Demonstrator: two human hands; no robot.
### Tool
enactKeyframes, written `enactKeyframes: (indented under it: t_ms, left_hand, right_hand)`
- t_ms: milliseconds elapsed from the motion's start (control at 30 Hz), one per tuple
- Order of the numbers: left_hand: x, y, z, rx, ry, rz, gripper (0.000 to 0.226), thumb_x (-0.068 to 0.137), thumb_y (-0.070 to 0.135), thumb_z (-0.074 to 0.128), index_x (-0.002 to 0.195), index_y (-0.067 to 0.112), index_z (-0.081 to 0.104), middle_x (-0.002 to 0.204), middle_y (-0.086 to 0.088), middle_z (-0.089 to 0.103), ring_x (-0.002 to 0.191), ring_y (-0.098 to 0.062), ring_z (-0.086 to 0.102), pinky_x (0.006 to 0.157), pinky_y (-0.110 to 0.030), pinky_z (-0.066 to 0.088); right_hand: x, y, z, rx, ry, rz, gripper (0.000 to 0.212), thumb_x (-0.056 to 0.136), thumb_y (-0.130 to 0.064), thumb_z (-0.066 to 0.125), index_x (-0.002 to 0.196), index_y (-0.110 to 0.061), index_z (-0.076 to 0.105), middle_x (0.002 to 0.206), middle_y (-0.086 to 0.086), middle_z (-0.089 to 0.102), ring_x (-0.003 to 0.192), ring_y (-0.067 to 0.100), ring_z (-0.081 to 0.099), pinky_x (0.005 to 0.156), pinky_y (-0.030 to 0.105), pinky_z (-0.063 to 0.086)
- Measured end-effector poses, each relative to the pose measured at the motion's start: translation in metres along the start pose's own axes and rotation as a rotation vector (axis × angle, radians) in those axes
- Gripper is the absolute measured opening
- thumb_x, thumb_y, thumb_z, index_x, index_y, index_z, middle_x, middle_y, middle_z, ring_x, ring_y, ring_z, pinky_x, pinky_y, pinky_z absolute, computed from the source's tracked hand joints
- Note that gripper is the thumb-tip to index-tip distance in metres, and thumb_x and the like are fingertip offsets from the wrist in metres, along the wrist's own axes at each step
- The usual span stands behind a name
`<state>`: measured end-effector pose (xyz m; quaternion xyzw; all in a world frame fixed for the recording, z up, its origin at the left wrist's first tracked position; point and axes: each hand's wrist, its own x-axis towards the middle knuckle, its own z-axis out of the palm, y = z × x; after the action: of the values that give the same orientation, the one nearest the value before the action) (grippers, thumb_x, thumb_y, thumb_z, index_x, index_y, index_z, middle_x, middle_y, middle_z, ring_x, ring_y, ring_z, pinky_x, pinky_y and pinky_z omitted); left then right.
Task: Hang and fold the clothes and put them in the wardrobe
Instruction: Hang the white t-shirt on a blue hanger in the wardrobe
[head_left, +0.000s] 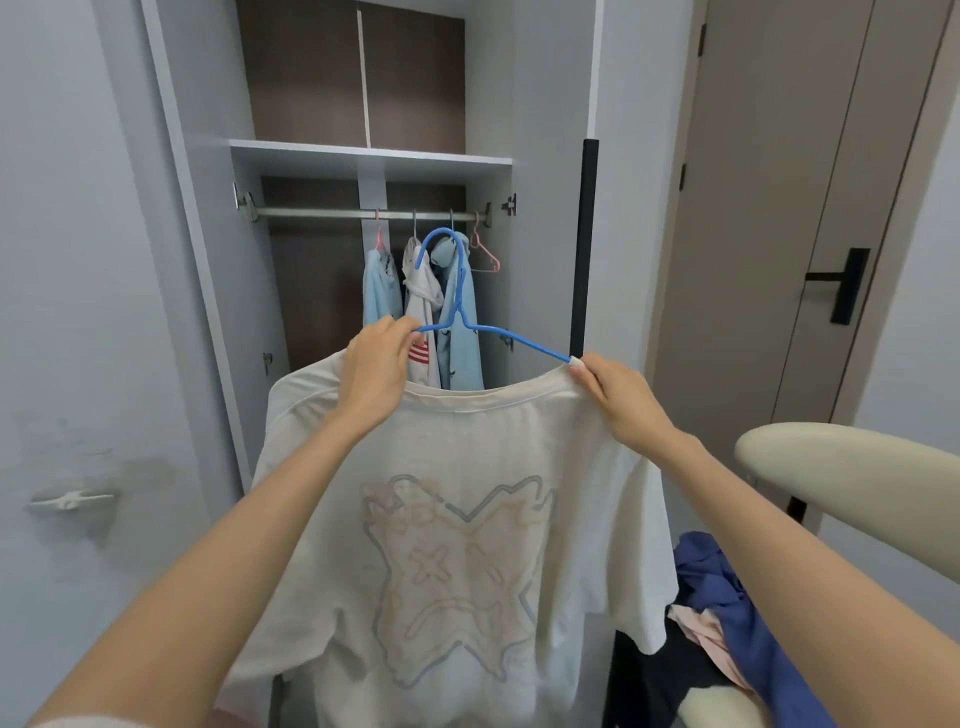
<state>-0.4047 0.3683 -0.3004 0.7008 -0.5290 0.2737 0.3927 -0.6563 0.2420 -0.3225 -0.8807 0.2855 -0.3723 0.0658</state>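
Cream cotton fills the head view: a cream T-shirt (457, 519) with a pale outline print hangs limp in front of the open wardrobe (363, 153), held up at chest height. A blue wire hanger (460, 306) rises out of its neck opening. The left hand (374, 374) is curled over the shirt's shoulder, thumb and fingers pinching the hanger's left arm. The right hand (618, 395) pinches the neckline just where the hanger's white-tipped right end pokes out. That arm of the hanger lies bare above the collar, so the shoulder on that side is not yet seated.

The shirt looks light, soft and stretchy at the neck; it will sag and slide off thin wire unless each shoulder seam sits over a hanger end. Best held at the collar edge to ease it over, then carried by the hook.

Behind, the rail (322, 212) carries three hung garments (423, 301) and an empty pink hanger (485, 257). A heap of clothes (727, 587) lies at lower right beside a cream chair (852, 467).
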Motion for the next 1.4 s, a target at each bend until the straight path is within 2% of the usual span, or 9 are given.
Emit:
enactKeyframes:
  t_ms: [200, 267, 367, 567, 700, 900, 1100, 1300, 1400]
  left_hand:
    - [-0.003, 0.010, 0.014, -0.041, -0.057, 0.012, 0.024, 0.100, 0.019, 0.042, 0.103, 0.009, 0.063, 0.097, -0.009, 0.062, 0.088, -0.029, 0.053, 0.074, -0.041, 0.041]
    - [-0.005, 0.015, 0.024, -0.041, -0.096, 0.059, 0.024, 0.100, 0.018, 0.042, 0.107, 0.010, 0.063, 0.099, -0.007, 0.062, 0.089, -0.028, 0.055, 0.073, -0.041, 0.042]
    - [-0.004, 0.021, 0.044, -0.059, -0.103, 0.085, 0.024, 0.099, 0.016, 0.044, 0.108, 0.008, 0.065, 0.101, -0.008, 0.063, 0.091, -0.029, 0.056, 0.075, -0.040, 0.042]
    - [0.015, 0.004, 0.091, -0.098, -0.092, 0.019, 0.024, 0.099, 0.016, 0.043, 0.110, 0.007, 0.062, 0.104, -0.011, 0.061, 0.096, -0.028, 0.056, 0.091, -0.044, 0.044]
    - [0.033, -0.025, 0.136, -0.073, -0.081, 0.036, 0.026, 0.100, 0.016, 0.041, 0.114, 0.008, 0.061, 0.107, -0.010, 0.060, 0.096, -0.027, 0.055, 0.076, -0.037, 0.042]
    - [0.072, -0.063, 0.175, -0.063, -0.112, -0.014, 0.025, 0.100, 0.019, 0.042, 0.111, 0.008, 0.062, 0.105, -0.010, 0.059, 0.096, -0.026, 0.051, 0.075, -0.030, 0.039]
    - [0.158, -0.073, 0.141, -0.090, -0.215, -0.085, 0.026, 0.100, 0.018, 0.041, 0.108, 0.006, 0.062, 0.101, -0.012, 0.059, 0.096, -0.028, 0.050, 0.077, -0.038, 0.040]
    - [0.263, -0.067, 0.078, -0.091, -0.261, -0.076, 0.026, 0.101, 0.019, 0.039, 0.111, 0.008, 0.060, 0.103, -0.008, 0.061, 0.097, -0.024, 0.052, 0.080, -0.039, 0.042]
    - [0.307, -0.070, 0.053, -0.109, -0.259, -0.077, 0.026, 0.101, 0.020, 0.039, 0.111, 0.011, 0.061, 0.107, -0.005, 0.062, 0.099, -0.021, 0.054, 0.080, -0.035, 0.043]
  right_hand:
    - [-0.007, 0.013, 0.002, -0.038, -0.113, 0.032, 0.033, 0.104, -0.027, 0.029, 0.072, -0.025, 0.033, 0.080, 0.001, 0.044, 0.079, 0.022, 0.039, 0.066, 0.033, 0.030]
    - [-0.003, 0.012, 0.008, 0.000, -0.146, 0.024, 0.019, 0.103, -0.025, 0.033, 0.093, -0.020, 0.049, 0.094, 0.001, 0.049, 0.090, 0.020, 0.040, 0.070, 0.030, 0.032]
    - [0.008, 0.013, 0.021, 0.054, -0.172, 0.016, 0.023, 0.103, -0.027, 0.032, 0.113, -0.015, 0.050, 0.095, 0.001, 0.056, 0.083, 0.019, 0.048, 0.068, 0.034, 0.040]
    - [0.034, 0.049, 0.050, 0.126, -0.157, 0.076, 0.026, 0.103, -0.032, 0.029, 0.095, -0.021, 0.051, 0.082, 0.008, 0.058, 0.068, 0.024, 0.048, 0.059, 0.035, 0.037]
    - [0.067, 0.070, 0.080, 0.182, -0.159, 0.073, 0.023, 0.101, -0.030, 0.033, 0.087, -0.024, 0.050, 0.074, -0.004, 0.055, 0.062, 0.017, 0.044, 0.060, 0.035, 0.038]
    - [0.124, 0.079, 0.107, 0.254, -0.249, 0.116, 0.023, 0.100, -0.023, 0.038, 0.082, -0.022, 0.052, 0.067, -0.008, 0.054, 0.061, 0.012, 0.044, 0.062, 0.035, 0.040]
    - [0.209, 0.045, 0.068, 0.382, -0.345, 0.191, 0.029, 0.098, -0.024, 0.045, 0.074, -0.018, 0.059, 0.047, -0.015, 0.045, 0.043, -0.001, 0.037, 0.044, 0.009, 0.030]
    - [0.313, -0.019, 0.010, 0.484, -0.477, 0.184, 0.027, 0.099, -0.030, 0.044, 0.086, -0.011, 0.056, 0.054, -0.012, 0.045, 0.051, 0.005, 0.038, 0.053, 0.018, 0.033]
    - [0.355, -0.047, -0.011, 0.531, -0.477, 0.215, 0.029, 0.099, -0.031, 0.043, 0.077, -0.015, 0.051, 0.059, -0.001, 0.041, 0.056, 0.015, 0.035, 0.057, 0.028, 0.033]
